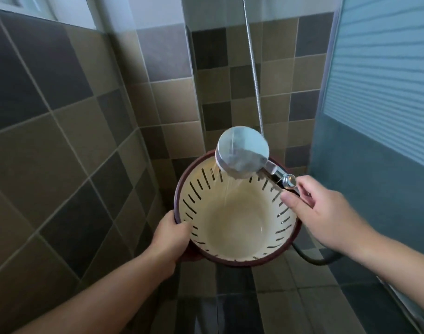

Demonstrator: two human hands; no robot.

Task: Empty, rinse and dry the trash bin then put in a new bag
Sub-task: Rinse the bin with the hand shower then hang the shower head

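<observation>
While the left hand (173, 233) grips the bin (235, 210) by its rim, the right hand (326, 213) holds the showerhead (243, 155) – sweep spray round every slotted wall (bin kept tilted) – then drain.

One trash bin (232, 227) is seen, cream inside with a dark red rim, and its upper wall is pierced by many narrow slots whose number cannot be told. One shower head (242, 154) is counted, from which one stream of water (226, 186) is poured into the bin. Two hoses are made out: one metal hose (253, 68) and one dark hose (312, 260). Two hands are counted, one left hand (172, 235) and one right hand (319, 210). One frosted glass door (379, 92) is seen.
</observation>
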